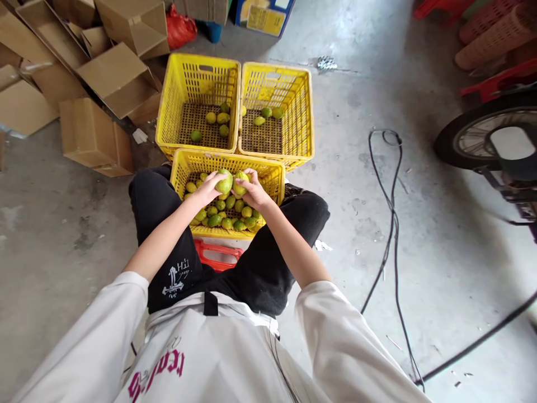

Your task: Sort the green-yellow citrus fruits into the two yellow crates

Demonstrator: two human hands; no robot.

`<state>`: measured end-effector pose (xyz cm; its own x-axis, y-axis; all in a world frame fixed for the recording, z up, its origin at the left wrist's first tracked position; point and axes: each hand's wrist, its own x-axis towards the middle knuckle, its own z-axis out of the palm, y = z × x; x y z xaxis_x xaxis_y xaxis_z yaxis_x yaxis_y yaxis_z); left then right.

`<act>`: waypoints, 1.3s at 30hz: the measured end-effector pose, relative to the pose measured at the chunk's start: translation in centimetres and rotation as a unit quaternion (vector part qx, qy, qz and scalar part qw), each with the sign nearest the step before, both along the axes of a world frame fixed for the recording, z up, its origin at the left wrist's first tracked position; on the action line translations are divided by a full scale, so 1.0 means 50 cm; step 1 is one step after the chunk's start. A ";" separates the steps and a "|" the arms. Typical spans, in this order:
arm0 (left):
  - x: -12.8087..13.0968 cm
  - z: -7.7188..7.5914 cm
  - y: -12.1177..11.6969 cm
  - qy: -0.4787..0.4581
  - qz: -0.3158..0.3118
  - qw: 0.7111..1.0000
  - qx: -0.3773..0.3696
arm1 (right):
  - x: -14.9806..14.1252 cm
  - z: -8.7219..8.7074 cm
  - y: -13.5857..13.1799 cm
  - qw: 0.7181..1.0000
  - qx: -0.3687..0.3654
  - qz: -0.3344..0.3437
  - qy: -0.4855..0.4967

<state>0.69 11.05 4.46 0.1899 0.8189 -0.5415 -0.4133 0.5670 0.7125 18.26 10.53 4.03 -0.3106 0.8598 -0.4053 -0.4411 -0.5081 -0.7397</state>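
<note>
My left hand [208,188] is closed around a green-yellow fruit [225,182], and my right hand [254,191] grips a second such fruit [240,183]. Both hands hover over the near yellow crate [274,178], which sits between my knees and holds several green and yellow fruits [226,217]. Beyond it stand two more yellow crates side by side: the far left crate [172,106] with a few fruits [218,120], and the far right crate [304,117] with a few fruits [265,115].
Flattened and open cardboard boxes [90,84] pile up at the left. A black cable [392,218] runs across the concrete floor on the right, near a wheel [474,131]. A red stool [216,254] shows under me. Red and orange baskets [495,33] sit far right.
</note>
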 end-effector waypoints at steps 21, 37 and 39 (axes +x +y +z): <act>0.001 0.031 -0.005 0.031 0.017 0.999 0.014 | -0.007 -0.004 -0.002 0.998 0.026 0.049 -0.021; -0.029 0.020 0.009 -0.042 -0.062 0.997 0.011 | 0.022 0.003 0.024 0.995 -0.092 0.026 -0.003; -0.026 0.022 0.007 -0.032 -0.047 0.998 0.030 | 0.026 0.003 0.027 0.997 -0.078 0.022 0.004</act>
<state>-0.61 11.42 5.58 0.3008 0.8259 -0.4768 -0.4059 0.5633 0.7197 19.57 11.88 4.18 -0.3506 0.7716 -0.5308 -0.4209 -0.6361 -0.6467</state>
